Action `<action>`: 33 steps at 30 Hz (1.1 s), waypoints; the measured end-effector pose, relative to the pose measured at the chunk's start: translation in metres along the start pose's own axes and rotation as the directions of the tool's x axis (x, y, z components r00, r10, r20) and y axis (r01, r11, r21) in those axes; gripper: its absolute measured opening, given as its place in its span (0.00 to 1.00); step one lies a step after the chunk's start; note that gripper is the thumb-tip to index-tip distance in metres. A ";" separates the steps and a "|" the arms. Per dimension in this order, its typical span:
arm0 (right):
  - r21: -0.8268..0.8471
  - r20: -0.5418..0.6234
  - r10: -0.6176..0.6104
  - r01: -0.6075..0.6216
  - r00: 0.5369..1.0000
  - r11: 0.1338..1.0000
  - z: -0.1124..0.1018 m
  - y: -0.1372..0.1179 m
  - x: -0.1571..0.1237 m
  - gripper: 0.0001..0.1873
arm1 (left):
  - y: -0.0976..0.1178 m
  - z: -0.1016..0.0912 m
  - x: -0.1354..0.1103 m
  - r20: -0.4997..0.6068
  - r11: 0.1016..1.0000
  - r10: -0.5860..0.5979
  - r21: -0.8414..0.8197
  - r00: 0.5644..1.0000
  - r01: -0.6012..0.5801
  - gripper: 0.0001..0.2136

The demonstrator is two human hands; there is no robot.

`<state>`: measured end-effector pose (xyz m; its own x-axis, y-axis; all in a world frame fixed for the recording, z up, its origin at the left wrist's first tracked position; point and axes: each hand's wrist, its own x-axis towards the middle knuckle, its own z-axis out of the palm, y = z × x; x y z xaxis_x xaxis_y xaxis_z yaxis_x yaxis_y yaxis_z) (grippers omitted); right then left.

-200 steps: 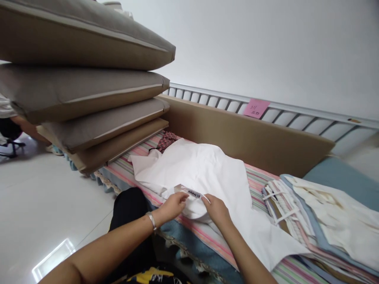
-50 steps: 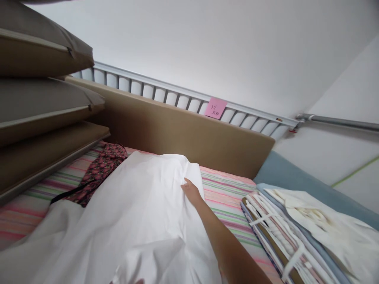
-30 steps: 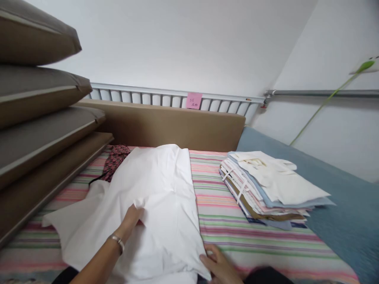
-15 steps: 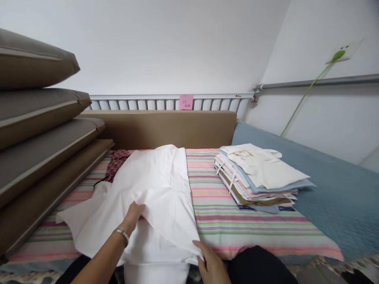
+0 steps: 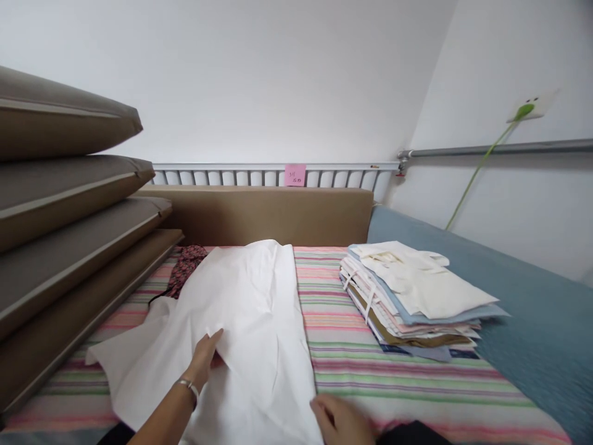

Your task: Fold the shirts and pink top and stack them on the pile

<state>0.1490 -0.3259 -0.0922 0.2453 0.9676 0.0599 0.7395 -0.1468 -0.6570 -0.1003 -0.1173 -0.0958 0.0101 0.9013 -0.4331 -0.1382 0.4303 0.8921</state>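
Note:
A white garment [image 5: 250,309] lies spread and partly folded on a striped sheet [image 5: 361,383]; its lower end runs out of view. Resting on the garment's middle is my left hand [image 5: 202,360], wearing a silver bracelet, with the visible fingers stretched out and the others hidden beneath. My right hand [image 5: 343,417] is at the garment's lower right edge, fingers curled and pinching the cloth there. To the right sits a stack of folded clothes [image 5: 417,284], topped by a cream garment and with white straps hanging from its side.
Thick brown cushions [image 5: 69,179] are piled on the left. A patterned dark red cloth [image 5: 186,267] lies beside them. Behind stand a long brown cushion [image 5: 264,216] and a radiator [image 5: 227,177] with a pink note [image 5: 295,175]. A green cord [image 5: 479,164] hangs from a wall socket.
My left hand's fingers have straightened on the cloth. My right hand has curled more at the garment's edge. The view has tilted upward, so the scene sits lower.

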 end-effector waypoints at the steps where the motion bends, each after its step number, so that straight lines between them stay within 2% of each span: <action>1: 0.006 -0.069 -0.045 0.046 0.997 0.999 -0.008 -0.011 0.012 0.17 | 0.000 0.000 0.002 -0.014 1.000 0.005 -0.012 1.000 -0.005 0.09; 3: -0.026 -0.199 -0.149 0.146 0.969 0.989 -0.016 -0.030 0.039 0.20 | -0.002 -0.001 0.005 -0.034 1.000 0.017 -0.025 0.999 -0.018 0.07; 5: -0.122 -0.258 -0.247 0.222 0.934 0.967 -0.009 -0.043 0.068 0.24 | -0.006 -0.001 0.008 -0.045 0.999 0.030 -0.027 0.999 -0.031 0.06; 7: -0.227 -0.214 -0.262 0.213 0.941 0.950 0.009 -0.045 0.091 0.28 | -0.010 -0.002 0.010 -0.053 0.999 0.042 -0.019 0.998 -0.043 0.06; 9: -0.313 -0.110 -0.192 0.150 0.975 0.938 0.033 -0.037 0.106 0.31 | -0.013 -0.005 0.010 -0.054 0.998 0.060 0.001 0.997 -0.060 0.07; 12: -0.401 -0.019 -0.122 0.104 0.992 0.910 0.062 -0.018 0.113 0.29 | -0.012 -0.009 0.005 -0.032 0.992 0.117 0.048 0.993 -0.116 0.10; 15: -0.437 -0.025 -0.147 0.121 0.989 0.891 0.073 -0.004 0.111 0.28 | -0.001 -0.006 -0.003 0.014 0.970 0.224 0.095 0.975 -0.224 0.14; 17: -0.444 -0.025 -0.151 0.125 0.988 0.887 0.072 -0.003 0.111 0.28 | 0.010 0.007 -0.009 0.083 0.918 0.370 0.122 0.925 -0.378 0.18; 20: -0.447 -0.026 -0.148 0.121 0.989 0.886 0.068 -0.006 0.111 0.28 | 0.021 0.041 -0.020 0.193 0.771 0.595 0.136 0.780 -0.622 0.22; 21: -0.447 -0.025 -0.146 0.119 0.989 0.886 0.067 -0.007 0.111 0.28 | 0.022 0.054 -0.023 0.219 0.740 0.623 0.144 0.750 -0.657 0.23; 23: -0.453 -0.011 -0.138 0.118 0.990 0.884 0.066 -0.009 0.110 0.28 | 0.020 0.079 -0.030 0.319 0.749 0.573 0.172 0.755 -0.640 0.27; 24: -0.460 -0.001 -0.133 0.118 0.991 0.880 0.065 -0.009 0.110 0.28 | 0.018 0.088 -0.032 0.410 0.762 0.513 0.188 0.755 -0.620 0.30; 25: -0.469 0.009 -0.127 0.117 0.992 0.876 0.065 -0.010 0.110 0.28 | 0.015 0.095 -0.034 0.509 0.771 0.444 0.202 0.738 -0.604 0.33; 27: -0.481 0.025 -0.116 0.114 0.993 0.870 0.065 -0.010 0.109 0.28 | 0.011 0.101 -0.032 0.647 0.752 0.364 0.220 0.670 -0.621 0.33; 28: -0.480 0.028 -0.113 0.113 0.993 0.870 0.065 -0.011 0.110 0.27 | 0.010 0.101 -0.029 0.652 0.718 0.378 0.242 0.658 -0.652 0.29; 30: -0.467 0.023 -0.111 0.109 0.994 0.877 0.062 -0.012 0.111 0.27 | 0.010 0.093 -0.017 0.542 0.629 0.463 0.356 0.701 -0.691 0.21; 33: -0.414 0.018 -0.114 0.111 0.993 0.903 0.056 -0.014 0.110 0.25 | 0.015 0.072 0.007 0.344 0.527 0.547 0.567 0.763 -0.633 0.18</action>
<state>0.1305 -0.2060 -0.1184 0.1483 0.9816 0.1207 0.9549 -0.1104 -0.2755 -0.0310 -0.1006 -0.0758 0.2723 0.9408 0.2019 0.4823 -0.3150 0.8174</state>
